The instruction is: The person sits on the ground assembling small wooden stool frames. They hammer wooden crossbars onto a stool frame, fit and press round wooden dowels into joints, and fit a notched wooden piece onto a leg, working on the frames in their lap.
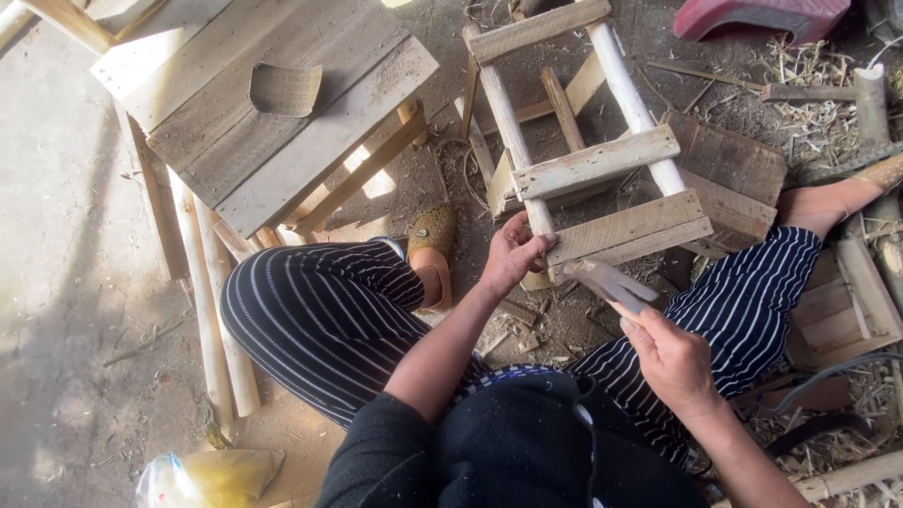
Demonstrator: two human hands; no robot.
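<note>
A small stool frame [602,160] of pale round poles and flat slats lies in front of me on the dirt floor. My left hand [513,252] grips the near end of its left pole, fingers against the end of the nearest slat [628,230]. My right hand [673,359] is closed around the wooden handle of a hammer [609,282]. The dark metal head hangs just below that nearest slat, close to my left fingers. My legs in striped trousers spread to both sides of the frame.
A finished plank-topped stool [273,113] stands at the upper left with a curled piece of sandpaper [285,89] on it. Loose poles [212,301] lie left of my leg. Wood shavings and offcuts [818,103] litter the right. A plastic bag [212,477] lies at the bottom left.
</note>
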